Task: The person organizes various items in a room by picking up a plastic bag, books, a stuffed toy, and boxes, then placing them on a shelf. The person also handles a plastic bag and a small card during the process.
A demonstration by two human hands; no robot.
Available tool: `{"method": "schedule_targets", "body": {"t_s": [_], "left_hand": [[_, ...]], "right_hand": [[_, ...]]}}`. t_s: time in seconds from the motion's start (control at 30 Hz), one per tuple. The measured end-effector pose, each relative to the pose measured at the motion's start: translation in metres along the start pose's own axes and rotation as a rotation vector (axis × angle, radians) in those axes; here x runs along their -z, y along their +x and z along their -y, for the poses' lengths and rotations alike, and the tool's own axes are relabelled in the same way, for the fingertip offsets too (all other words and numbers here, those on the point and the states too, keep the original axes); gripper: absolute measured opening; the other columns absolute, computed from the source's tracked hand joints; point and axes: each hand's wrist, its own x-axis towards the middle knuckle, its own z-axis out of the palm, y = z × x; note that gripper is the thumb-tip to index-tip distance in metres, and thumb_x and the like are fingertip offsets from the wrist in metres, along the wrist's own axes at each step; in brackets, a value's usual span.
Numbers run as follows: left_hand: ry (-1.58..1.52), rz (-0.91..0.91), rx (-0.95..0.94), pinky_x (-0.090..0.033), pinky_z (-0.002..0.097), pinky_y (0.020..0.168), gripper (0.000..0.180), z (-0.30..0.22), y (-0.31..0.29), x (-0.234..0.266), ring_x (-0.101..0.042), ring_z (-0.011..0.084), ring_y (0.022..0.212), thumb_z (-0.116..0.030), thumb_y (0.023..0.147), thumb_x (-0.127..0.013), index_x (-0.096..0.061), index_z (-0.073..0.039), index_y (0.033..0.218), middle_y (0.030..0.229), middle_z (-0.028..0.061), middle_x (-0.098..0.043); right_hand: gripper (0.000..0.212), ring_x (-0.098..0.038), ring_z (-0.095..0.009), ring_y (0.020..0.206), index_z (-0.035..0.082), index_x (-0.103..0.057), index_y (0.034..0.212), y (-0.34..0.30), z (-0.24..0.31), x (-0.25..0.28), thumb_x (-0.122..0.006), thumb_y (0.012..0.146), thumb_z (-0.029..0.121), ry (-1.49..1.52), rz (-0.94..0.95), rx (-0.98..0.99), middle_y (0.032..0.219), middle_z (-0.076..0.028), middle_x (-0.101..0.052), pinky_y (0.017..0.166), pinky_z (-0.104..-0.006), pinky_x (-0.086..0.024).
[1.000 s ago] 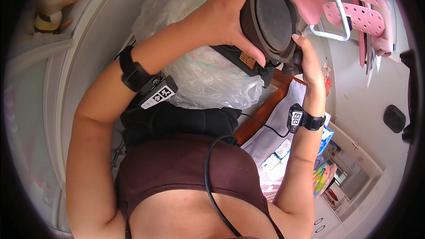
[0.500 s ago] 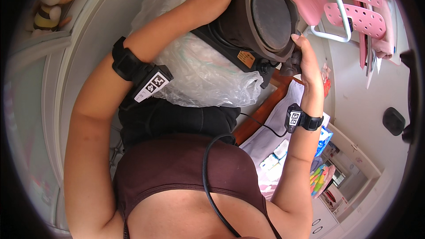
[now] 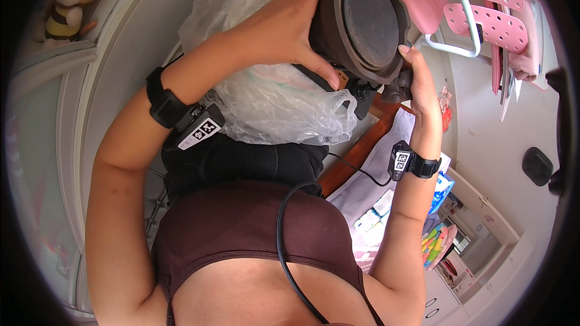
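A dark brown, drum-shaped thing [image 3: 329, 30] with a wavy rim and a round, flat grey-black face [image 3: 371, 22] is tilted toward me at the top. My left hand [image 3: 296, 30] spreads around its left side, thumb stretched out below and fingers reaching over the top; the fingertips are cut off by the frame. At the lower right rim my right hand [image 3: 417, 72] grips it, thumb on the edge and the other fingers hidden behind. Under the drum, a black base with an orange label [image 3: 342, 78] shows in part. Crumpled clear plastic bag [image 3: 278, 108] lies beneath.
Pink perforated panels on a white tube frame [image 3: 465, 18] stand at upper right. Black cloth [image 3: 241, 163] covers my lap, and a black cable [image 3: 281, 229] hangs before me. White packs [image 3: 374, 214] lie on a pale cloth at right. A glazed door [image 3: 42, 175] is at left.
My left hand has come down and turned, so its thumb now shows, spread below the drum and covering part of the orange label. The right hand has hardly moved.
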Motion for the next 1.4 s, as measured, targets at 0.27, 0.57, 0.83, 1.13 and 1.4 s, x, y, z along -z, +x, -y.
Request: {"method": "schedule_targets", "body": {"t_s": [0.27,0.57,0.83,1.13,1.4], "left_hand": [[0.029,0.212,-0.411,-0.023,0.0517,0.123,0.045,-0.002,0.022,0.043,-0.034,0.0404,0.147,-0.022,0.071,-0.090,-0.074,-0.012,0.112,0.155,0.0234,-0.043],[-0.153,0.323,-0.240,-0.025,0.0503,0.122,0.012,0.013,0.017,0.050,-0.045,0.0336,0.142,-0.008,0.080,-0.082,-0.077,-0.009,0.091,0.148,0.0135,-0.055],[-0.089,-0.047,0.087,-0.048,0.0335,0.097,0.013,0.016,0.004,0.090,-0.063,0.0225,0.103,-0.010,0.092,-0.072,-0.062,-0.003,0.097,0.104,0.0080,-0.062],[0.188,0.157,-0.075,-0.041,0.0258,0.065,0.035,-0.022,-0.004,0.049,-0.051,0.0121,0.071,-0.015,0.067,-0.093,-0.060,-0.004,0.076,0.075,0.0015,-0.054],[0.133,0.071,-0.012,-0.040,0.0286,0.059,0.017,-0.008,-0.019,0.035,-0.053,0.0119,0.067,-0.018,0.084,-0.082,-0.069,-0.006,0.084,0.073,0.0004,-0.059]], "right_hand": [[0.039,-0.060,-0.013,0.099,0.001,-0.061,0.118,0.003,-0.003,0.000,-0.057,0.098,0.034,0.023,-0.002,0.007,0.110,-0.005,-0.066,0.091,-0.0284,-0.046],[0.041,-0.066,-0.016,0.087,0.003,-0.062,0.113,0.004,-0.006,-0.001,-0.059,0.097,0.041,0.006,-0.008,0.044,0.100,-0.008,-0.069,0.078,-0.0288,-0.051],[0.040,-0.066,-0.015,0.088,0.005,-0.064,0.111,0.007,-0.008,0.002,-0.060,0.096,0.042,-0.005,0.036,0.057,0.100,-0.007,-0.070,0.079,-0.0285,-0.051],[0.035,-0.061,-0.011,0.086,0.001,-0.064,0.101,0.004,-0.005,-0.002,-0.059,0.097,0.036,0.028,0.031,0.074,0.096,-0.004,-0.068,0.079,-0.0269,-0.049],[0.035,-0.062,-0.011,0.083,0.001,-0.064,0.100,0.007,-0.010,0.000,-0.059,0.098,0.036,0.042,0.018,0.083,0.095,-0.005,-0.068,0.077,-0.0267,-0.049]]}}
